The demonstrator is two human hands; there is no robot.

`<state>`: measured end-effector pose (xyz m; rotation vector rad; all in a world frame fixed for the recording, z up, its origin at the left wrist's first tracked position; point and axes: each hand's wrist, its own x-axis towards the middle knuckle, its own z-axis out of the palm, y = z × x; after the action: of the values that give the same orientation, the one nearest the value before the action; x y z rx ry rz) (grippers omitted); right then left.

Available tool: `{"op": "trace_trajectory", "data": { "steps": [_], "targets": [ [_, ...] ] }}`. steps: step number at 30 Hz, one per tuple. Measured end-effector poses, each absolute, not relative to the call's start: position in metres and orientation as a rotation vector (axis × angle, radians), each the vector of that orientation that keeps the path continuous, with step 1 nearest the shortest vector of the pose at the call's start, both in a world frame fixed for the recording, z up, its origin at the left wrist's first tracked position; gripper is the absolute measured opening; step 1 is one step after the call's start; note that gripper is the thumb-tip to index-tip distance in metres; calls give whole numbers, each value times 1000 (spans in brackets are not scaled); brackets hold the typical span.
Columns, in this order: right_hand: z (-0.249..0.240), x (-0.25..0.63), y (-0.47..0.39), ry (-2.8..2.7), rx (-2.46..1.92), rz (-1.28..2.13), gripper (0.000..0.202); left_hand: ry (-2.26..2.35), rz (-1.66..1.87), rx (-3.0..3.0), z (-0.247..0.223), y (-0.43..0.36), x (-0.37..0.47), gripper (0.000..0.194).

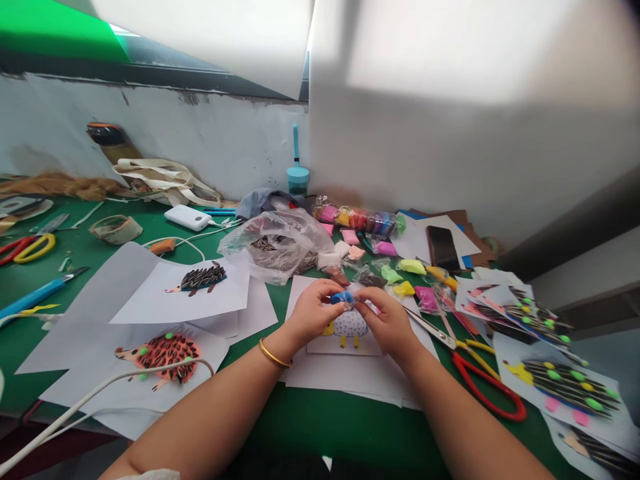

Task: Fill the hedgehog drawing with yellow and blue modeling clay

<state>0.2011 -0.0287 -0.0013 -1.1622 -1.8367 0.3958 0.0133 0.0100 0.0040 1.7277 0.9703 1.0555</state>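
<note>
Between my two hands is a small clear packet of blue modelling clay (342,298). My left hand (316,308) pinches it from the left, a gold bangle on that wrist. From the other side my right hand (384,320) grips the packet's edge with thumb and forefinger. Just below them lies a sheet with a drawn sheep-like animal (350,325), its body scribbled and its feet yellow; my hands partly cover it. More white sheets (320,370) lie underneath. Several clay packets in other colours, such as a yellow one (404,289), lie just beyond my hands.
Red-and-yellow-handled scissors (487,383) lie right of my right arm. Hedgehog pictures with seeds rest at left (167,357) and right (570,387). Behind are a plastic bag of seeds (280,247), a phone (442,247) and a white power bank (188,217). A white cable (115,380) crosses the left sheets.
</note>
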Motion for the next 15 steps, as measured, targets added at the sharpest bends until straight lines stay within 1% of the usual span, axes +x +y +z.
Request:
{"op": "trace_trajectory", "data": {
  "steps": [3,8,12,15],
  "targets": [
    [3,206,-29,-1781,-1248,273,14,1037,1141,1733,6,10,13,11],
    [8,211,-29,-1795,-1340,200,24,1117,1230,1702,8,9,12,12],
    [4,209,-27,-1871,-1244,207,18,1124,1166,1712,6,7,13,11],
    [-2,207,-25,-1923,-1148,227,32,1117,1102,1722,5,7,13,13]
  ]
}}
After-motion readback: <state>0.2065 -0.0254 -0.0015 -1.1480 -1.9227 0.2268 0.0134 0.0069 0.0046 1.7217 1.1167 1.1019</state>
